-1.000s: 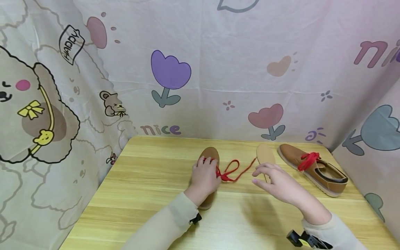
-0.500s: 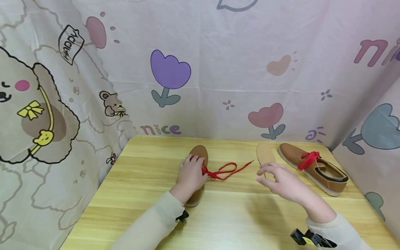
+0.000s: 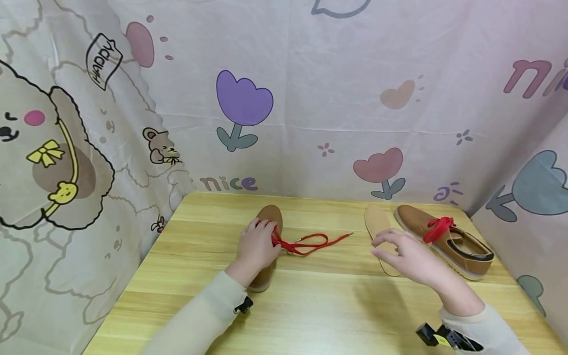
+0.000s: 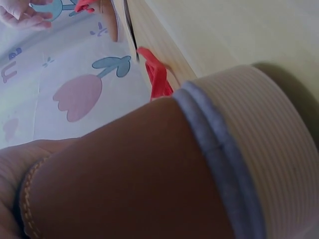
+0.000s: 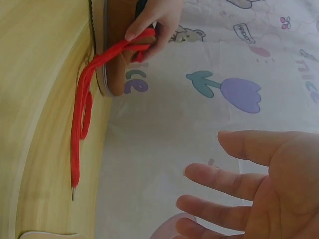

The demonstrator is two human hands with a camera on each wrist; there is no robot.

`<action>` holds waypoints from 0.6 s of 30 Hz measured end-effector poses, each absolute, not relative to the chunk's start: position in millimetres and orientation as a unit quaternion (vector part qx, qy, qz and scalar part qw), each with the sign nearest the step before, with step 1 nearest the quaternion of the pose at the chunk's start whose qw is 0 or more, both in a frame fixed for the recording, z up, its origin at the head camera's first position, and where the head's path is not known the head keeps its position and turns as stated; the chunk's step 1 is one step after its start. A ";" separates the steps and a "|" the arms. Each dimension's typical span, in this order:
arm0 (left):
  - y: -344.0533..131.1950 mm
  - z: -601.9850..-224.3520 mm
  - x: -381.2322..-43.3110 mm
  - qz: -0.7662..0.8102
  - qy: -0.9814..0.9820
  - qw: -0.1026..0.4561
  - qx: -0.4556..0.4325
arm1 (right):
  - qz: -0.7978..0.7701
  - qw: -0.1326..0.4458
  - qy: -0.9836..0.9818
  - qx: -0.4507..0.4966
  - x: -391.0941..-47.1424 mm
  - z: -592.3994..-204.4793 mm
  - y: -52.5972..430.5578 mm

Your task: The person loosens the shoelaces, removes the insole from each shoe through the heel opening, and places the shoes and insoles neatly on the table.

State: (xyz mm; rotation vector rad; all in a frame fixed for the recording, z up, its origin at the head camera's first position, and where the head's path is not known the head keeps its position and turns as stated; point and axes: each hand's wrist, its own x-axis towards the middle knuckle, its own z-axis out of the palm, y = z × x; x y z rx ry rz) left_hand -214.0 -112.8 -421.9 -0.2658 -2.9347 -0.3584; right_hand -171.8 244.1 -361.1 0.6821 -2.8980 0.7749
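Now the held shoe (image 3: 271, 215) sits farther left.

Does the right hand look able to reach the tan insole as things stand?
Likely yes: the right hand holds nothing and hovers near the insole, with nothing seen lying on it.

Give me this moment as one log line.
left hand: grips brown shoe | right hand: empty, raised near insole | red lace: trails from shoe onto table | second shoe: far right
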 end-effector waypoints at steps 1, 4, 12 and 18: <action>-114.8 -421.9 -214.3 -0.120 -0.985 0.085 -0.087 | 0.253 0.032 -0.942 0.220 -172.0 -361.2 245.3; -120.6 -422.1 -215.2 -0.120 -0.986 0.085 -0.083 | 0.261 0.033 -0.940 0.217 -172.6 -361.7 248.5; -136.7 -422.7 -214.3 -0.126 -0.985 0.092 -0.075 | 0.271 0.016 -0.941 0.202 -172.4 -361.7 259.3; -148.2 -422.8 -213.8 -0.130 -0.983 0.104 -0.071 | 0.245 0.024 -0.954 0.170 -173.2 -361.8 271.0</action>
